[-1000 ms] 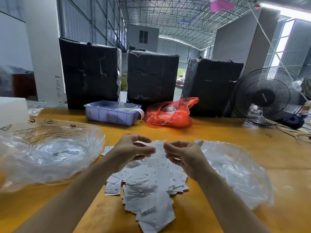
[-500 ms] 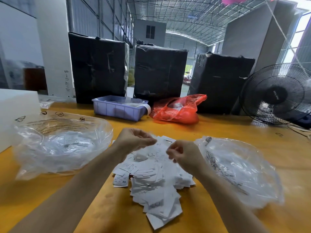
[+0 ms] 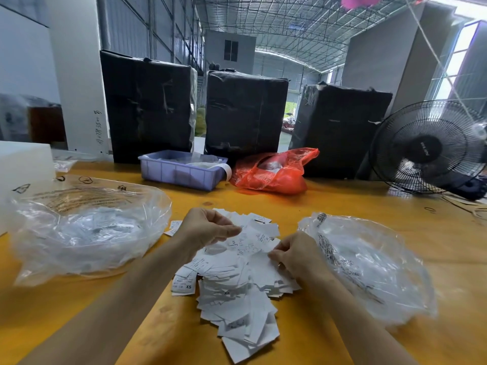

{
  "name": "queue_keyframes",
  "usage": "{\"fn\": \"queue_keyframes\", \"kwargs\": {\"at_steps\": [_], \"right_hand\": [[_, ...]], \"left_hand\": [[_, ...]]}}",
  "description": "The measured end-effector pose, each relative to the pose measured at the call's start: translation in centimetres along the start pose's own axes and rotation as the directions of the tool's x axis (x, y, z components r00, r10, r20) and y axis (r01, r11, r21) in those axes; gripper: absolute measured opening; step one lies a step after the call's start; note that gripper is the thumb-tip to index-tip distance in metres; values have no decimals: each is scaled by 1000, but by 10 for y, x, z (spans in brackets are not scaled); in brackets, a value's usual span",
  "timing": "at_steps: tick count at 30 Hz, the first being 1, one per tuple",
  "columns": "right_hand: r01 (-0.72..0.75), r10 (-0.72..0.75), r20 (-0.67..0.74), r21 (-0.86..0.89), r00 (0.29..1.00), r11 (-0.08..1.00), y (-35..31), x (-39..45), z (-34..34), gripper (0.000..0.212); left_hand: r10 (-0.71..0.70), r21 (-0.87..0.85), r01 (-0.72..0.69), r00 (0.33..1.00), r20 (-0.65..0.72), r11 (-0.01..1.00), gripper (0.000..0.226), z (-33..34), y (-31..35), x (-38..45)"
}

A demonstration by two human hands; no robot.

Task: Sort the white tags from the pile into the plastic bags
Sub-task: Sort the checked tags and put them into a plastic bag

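At a yellow worktable (image 3: 342, 206) in a warehouse hall, a person sorts paper tags by hand.

Pile: white tags (image 3: 237, 293) lie heaped at the table's centre, between two clear plastic bags; several show "XS" print. The heap looks large, so most of the sorting appears left to do.

Left hand (image 3: 203, 230): raised just over the far end of the pile, fingers curled with thumb and fingertips pressed together. It seems to pinch a tag, though the paper itself cannot be told apart from those behind it.

Right hand (image 3: 295, 256): low at the pile's right edge, fingers curled and pinching the edge of a tag on the heap.

Left bag (image 3: 87, 233): open and slumped, well left of the pile, with pale slips visible through the plastic; some tags seem already sorted into it.

Right bag (image 3: 369, 267): just beside the right hand, crumpled and printed; its contents cannot be made out.

Progress: judged early to middle, with one bag partly filled and the heap barely reduced.

Background: a lilac tray (image 3: 181, 172), a red bag (image 3: 274, 175), black wrapped boxes (image 3: 245, 114) and a fan (image 3: 427, 148) stand along the far edge.
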State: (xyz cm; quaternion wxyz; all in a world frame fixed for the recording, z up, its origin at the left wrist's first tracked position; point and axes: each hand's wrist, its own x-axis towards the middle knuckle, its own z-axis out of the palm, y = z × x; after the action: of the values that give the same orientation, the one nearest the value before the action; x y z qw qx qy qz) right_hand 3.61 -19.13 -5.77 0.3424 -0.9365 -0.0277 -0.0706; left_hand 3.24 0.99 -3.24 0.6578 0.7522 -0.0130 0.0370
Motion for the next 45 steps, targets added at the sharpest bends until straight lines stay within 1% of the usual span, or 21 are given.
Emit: {"fn": "queue_keyframes", "kwargs": {"at_steps": [3,5,6,8,10,12,15,20,23,25,27,28,29,30,31,32,33,35,37,41,45], "right_hand": [[93,-97,-43,-85,994,992,-1,0,3,11],[168,-180,-60,-165,982,972,-2,0,2,27],[216,-226,-31,-191,974,958,-3,1,0,36],[303,-292,98,-141,951,942,-7,2,-8,45],[329,-289,278,-110,916,938,-8,1,-14,52],[364,-267,392,-197,880,910,-7,0,-16,59],[383,-253,432,-246,866,890,-5,0,-15,58],[339,-228,457,-178,860,924,2,2,-19,46],[275,-217,457,-62,863,960,8,4,-25,32],[258,-219,451,-25,865,966,10,5,-28,21],[231,-220,367,14,904,973,9,5,-28,12],[181,-204,296,104,933,978,9,5,-28,13],[104,-163,228,251,960,962,7,5,-29,15],[17,-108,191,427,976,904,6,5,-31,15],[-66,-59,190,590,980,804,5,5,-34,15],[-130,-28,206,711,978,691,3,4,-38,14],[-170,-19,225,785,974,595,2,4,-40,13],[-196,-37,246,847,969,495,-1,2,-42,11],[-200,-59,255,865,965,461,-4,1,-40,11],[-184,-73,239,879,968,441,-8,0,-35,13],[-98,-45,134,882,990,461,-12,0,-28,28]], "left_hand": [[-3,-4,3,1000,4,1000,18,-1,-1,0],[-2,-4,2,1000,0,1000,19,-2,-1,1],[-2,-4,2,1000,-3,1000,19,-2,0,1],[0,0,0,1000,-6,1000,20,-2,0,1],[3,1,-3,1000,-3,1000,19,-1,-1,1],[5,-1,-5,1000,0,1000,18,0,-1,2],[11,12,-11,1000,8,1000,18,1,-1,2],[9,19,-10,1000,15,1000,18,2,-1,2],[5,20,-5,1000,14,1000,18,1,-2,2],[1,22,-2,1000,21,1000,19,2,-2,1],[-5,23,4,1000,31,1000,19,3,-2,1],[-7,24,7,999,35,1000,19,3,-2,0],[-9,25,8,999,37,1000,19,3,-2,0],[-11,24,10,999,38,1000,19,4,-1,0],[-12,22,11,999,37,1000,19,4,-1,1],[-13,22,12,999,37,1000,19,4,-1,1],[-14,24,13,999,38,1000,19,4,-1,1],[-18,30,17,999,44,999,19,5,-1,1],[-21,28,19,998,53,999,19,6,-1,0],[-6,6,5,997,80,1000,25,8,1,-4],[7,-39,-4,995,97,999,26,12,1,-7]]}}
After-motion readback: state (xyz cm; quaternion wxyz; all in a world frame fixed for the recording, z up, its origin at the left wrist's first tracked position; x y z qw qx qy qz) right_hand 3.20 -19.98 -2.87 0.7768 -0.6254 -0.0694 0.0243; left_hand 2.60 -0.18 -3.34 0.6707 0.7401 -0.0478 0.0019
